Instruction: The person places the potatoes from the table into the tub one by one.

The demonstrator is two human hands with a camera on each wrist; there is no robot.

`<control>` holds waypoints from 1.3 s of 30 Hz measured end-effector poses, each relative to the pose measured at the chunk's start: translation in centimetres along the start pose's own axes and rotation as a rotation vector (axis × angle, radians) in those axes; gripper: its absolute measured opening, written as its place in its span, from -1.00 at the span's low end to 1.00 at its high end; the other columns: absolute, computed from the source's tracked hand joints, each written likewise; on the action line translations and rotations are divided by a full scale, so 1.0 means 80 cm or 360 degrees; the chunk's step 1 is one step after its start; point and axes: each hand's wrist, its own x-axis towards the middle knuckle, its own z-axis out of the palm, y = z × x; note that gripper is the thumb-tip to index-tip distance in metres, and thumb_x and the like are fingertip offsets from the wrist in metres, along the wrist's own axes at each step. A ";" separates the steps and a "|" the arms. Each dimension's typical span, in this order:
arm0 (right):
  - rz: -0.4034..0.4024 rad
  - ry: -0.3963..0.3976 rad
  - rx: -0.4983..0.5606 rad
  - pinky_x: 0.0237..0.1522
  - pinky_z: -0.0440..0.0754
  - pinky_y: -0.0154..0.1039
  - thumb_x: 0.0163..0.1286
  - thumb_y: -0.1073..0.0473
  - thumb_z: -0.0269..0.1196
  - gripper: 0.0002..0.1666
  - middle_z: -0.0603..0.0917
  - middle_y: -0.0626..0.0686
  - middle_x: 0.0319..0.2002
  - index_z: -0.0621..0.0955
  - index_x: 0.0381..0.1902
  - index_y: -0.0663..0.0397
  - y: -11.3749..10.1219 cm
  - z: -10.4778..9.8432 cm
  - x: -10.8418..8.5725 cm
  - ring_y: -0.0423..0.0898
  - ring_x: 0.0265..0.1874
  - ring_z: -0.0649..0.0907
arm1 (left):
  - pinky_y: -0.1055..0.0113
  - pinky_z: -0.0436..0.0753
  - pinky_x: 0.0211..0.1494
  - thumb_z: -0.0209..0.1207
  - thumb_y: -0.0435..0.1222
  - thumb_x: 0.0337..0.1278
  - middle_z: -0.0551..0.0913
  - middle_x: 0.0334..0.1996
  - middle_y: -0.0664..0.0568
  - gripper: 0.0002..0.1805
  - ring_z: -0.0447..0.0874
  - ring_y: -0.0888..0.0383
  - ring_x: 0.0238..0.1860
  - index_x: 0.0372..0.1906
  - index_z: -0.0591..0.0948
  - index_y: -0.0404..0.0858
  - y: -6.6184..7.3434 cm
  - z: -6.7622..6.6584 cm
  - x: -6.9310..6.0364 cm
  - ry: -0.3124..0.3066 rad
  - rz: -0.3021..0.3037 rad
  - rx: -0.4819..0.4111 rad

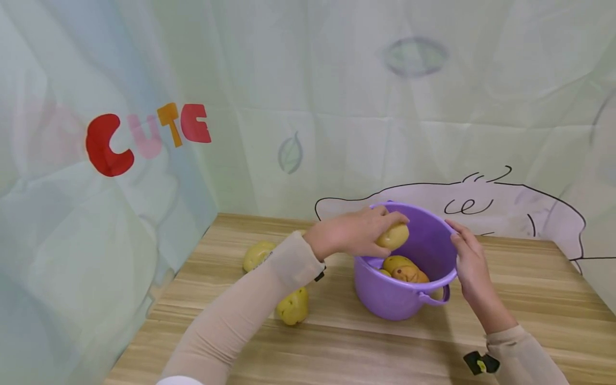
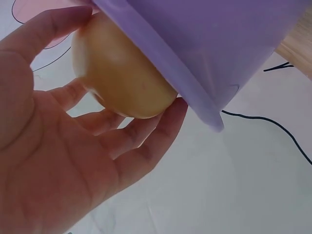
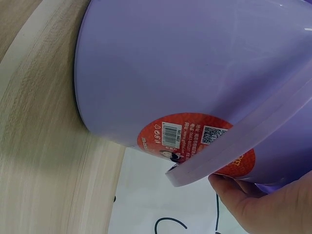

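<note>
A purple bucket [image 1: 390, 294] stands on the wooden table, with several potatoes [image 1: 406, 270] lying inside. Over the bucket's left rim, my left hand [image 1: 353, 232] holds a yellow potato [image 1: 394, 237], its fingers and thumb curled round it; the left wrist view shows this potato [image 2: 122, 68] against the purple rim. My right hand [image 1: 474, 267] grips the right side of the bucket's rim. In the right wrist view, the thumb and fingers [image 3: 231, 192] press on the bucket wall near a red label [image 3: 195, 141] and the bucket's handle [image 3: 248, 126].
On the table [image 1: 337, 353], left of the bucket, lie a potato [image 1: 258, 255] partly behind my left sleeve and another potato [image 1: 293, 307] nearer the front. A printed cloth [image 1: 289, 80] hangs behind the table and along its left side.
</note>
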 end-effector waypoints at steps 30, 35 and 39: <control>0.0005 -0.0017 -0.0081 0.29 0.25 -0.04 0.67 0.12 -0.33 -0.41 0.27 0.29 0.43 0.20 0.52 0.26 0.001 -0.002 -0.001 0.12 0.31 0.29 | 0.28 0.49 0.17 0.10 -0.19 0.45 0.41 0.25 -0.03 -0.48 0.41 0.15 0.17 0.44 0.37 -0.07 -0.021 -0.006 -0.023 0.0124 0.0037 -0.0043; 0.0002 -0.0014 -0.0072 0.26 0.26 -0.12 0.66 0.13 -0.32 -0.41 0.28 0.27 0.42 0.21 0.51 0.26 0.003 -0.002 0.000 0.06 0.29 0.30 | 0.25 0.47 0.22 0.07 -0.17 0.46 0.43 0.23 -0.02 -0.48 0.42 0.13 0.21 0.44 0.37 -0.11 -0.029 -0.011 -0.032 0.0204 0.0029 -0.0074; -0.0011 -0.0004 -0.0072 0.21 0.28 -0.19 0.66 0.14 -0.32 -0.42 0.30 0.27 0.42 0.22 0.51 0.26 0.002 -0.001 0.001 0.02 0.26 0.33 | 0.21 0.49 0.22 0.08 -0.15 0.46 0.43 0.27 -0.02 -0.47 0.45 0.09 0.24 0.44 0.36 -0.10 -0.035 -0.017 -0.040 0.0266 -0.0007 -0.0107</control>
